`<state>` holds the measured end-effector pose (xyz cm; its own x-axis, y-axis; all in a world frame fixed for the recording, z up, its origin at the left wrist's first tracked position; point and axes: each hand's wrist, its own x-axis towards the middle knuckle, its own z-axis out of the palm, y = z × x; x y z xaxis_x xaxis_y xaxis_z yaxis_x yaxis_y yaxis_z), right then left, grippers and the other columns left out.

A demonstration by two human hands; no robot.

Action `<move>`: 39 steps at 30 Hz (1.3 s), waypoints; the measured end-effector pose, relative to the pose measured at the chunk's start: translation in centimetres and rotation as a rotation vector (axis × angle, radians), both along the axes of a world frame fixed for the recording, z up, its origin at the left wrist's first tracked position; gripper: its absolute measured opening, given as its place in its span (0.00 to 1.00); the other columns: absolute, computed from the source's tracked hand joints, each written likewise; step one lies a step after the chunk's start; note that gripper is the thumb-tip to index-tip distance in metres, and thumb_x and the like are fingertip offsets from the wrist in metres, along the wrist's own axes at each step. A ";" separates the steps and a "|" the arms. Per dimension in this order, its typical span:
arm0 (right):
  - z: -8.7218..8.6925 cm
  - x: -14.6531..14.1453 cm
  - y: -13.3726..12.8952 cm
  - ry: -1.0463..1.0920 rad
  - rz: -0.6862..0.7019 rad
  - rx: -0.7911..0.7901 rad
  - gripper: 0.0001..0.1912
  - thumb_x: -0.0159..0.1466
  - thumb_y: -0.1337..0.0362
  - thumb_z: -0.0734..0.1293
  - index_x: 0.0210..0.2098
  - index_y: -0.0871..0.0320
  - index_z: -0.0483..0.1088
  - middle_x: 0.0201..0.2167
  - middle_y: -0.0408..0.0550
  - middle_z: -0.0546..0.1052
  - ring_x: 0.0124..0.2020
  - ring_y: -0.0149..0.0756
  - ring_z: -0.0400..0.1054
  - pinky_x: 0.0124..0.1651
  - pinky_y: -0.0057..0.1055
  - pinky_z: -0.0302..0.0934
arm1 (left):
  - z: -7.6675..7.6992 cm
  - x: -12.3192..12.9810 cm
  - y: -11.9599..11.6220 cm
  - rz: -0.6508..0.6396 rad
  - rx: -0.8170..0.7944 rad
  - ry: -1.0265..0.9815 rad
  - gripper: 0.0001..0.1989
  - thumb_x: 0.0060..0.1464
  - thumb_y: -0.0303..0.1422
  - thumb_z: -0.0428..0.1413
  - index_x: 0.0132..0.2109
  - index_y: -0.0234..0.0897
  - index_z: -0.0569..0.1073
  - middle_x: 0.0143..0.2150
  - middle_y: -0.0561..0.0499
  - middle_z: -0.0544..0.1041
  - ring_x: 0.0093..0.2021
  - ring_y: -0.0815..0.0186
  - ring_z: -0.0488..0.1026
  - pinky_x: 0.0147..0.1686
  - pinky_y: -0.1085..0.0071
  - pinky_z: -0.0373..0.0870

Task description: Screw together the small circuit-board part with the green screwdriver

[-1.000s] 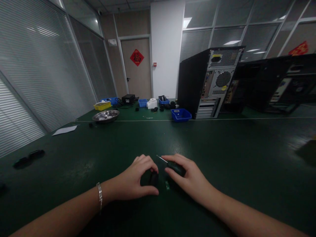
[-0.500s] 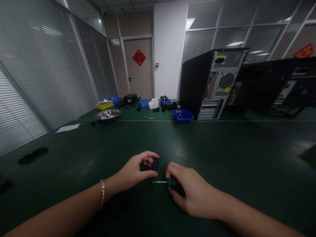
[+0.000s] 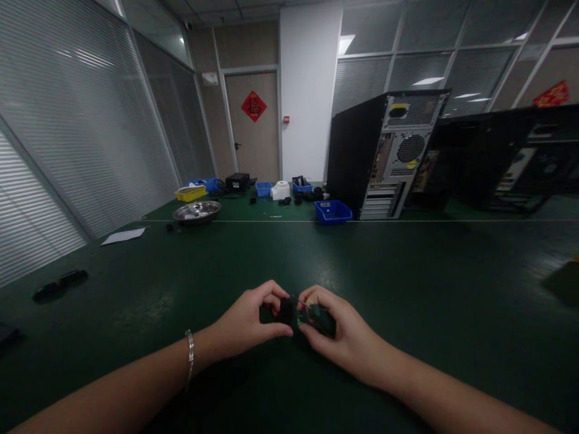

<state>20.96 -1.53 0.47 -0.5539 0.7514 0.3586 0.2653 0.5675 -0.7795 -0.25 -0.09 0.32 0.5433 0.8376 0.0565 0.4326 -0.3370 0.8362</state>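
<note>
Head view: the left hand (image 3: 244, 318) holds a small black part (image 3: 286, 310) between slightly parted thumb and fingers; just beyond those fingertips, fingers of the right hand (image 3: 350, 334) curl around a green-handled screwdriver (image 3: 322, 320).

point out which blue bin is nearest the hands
The dark blue bin beside the tall black computer tower: it stands closer and is deeper blue, while the other blue bins sit farther back.
</note>
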 end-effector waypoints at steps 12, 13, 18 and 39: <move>-0.7 -0.5 -0.3 0.100 -0.039 -0.032 0.06 0.59 0.72 0.65 0.34 0.58 0.64 0.38 0.46 0.71 0.38 0.33 0.66 0.41 0.29 0.60 | 0.5 0.9 -0.9 -0.062 -0.044 -0.012 0.20 0.44 0.37 0.63 0.41 0.36 0.64 0.35 0.53 0.75 0.39 0.64 0.72 0.43 0.67 0.62; -0.7 -0.5 -0.3 0.103 -0.046 -0.032 0.06 0.59 0.72 0.66 0.34 0.58 0.64 0.37 0.46 0.71 0.38 0.33 0.66 0.41 0.29 0.60 | 0.5 0.9 -1.0 -0.062 -0.054 -0.021 0.20 0.44 0.36 0.63 0.41 0.36 0.64 0.35 0.53 0.75 0.39 0.64 0.72 0.43 0.67 0.62; -0.5 -0.5 -0.5 0.117 -0.058 -0.035 0.07 0.59 0.72 0.66 0.36 0.57 0.64 0.36 0.45 0.71 0.37 0.33 0.66 0.40 0.29 0.60 | 0.4 1.0 -1.1 -0.059 -0.124 -0.110 0.21 0.44 0.35 0.63 0.43 0.36 0.63 0.36 0.53 0.74 0.40 0.64 0.72 0.41 0.67 0.63; -0.6 -0.8 -0.8 0.100 -0.046 0.016 0.10 0.57 0.76 0.64 0.29 0.56 0.61 0.35 0.45 0.69 0.36 0.33 0.66 0.39 0.29 0.60 | 0.5 1.2 -1.1 -0.056 -0.027 -0.049 0.18 0.46 0.34 0.62 0.43 0.37 0.66 0.41 0.50 0.73 0.41 0.64 0.71 0.42 0.67 0.64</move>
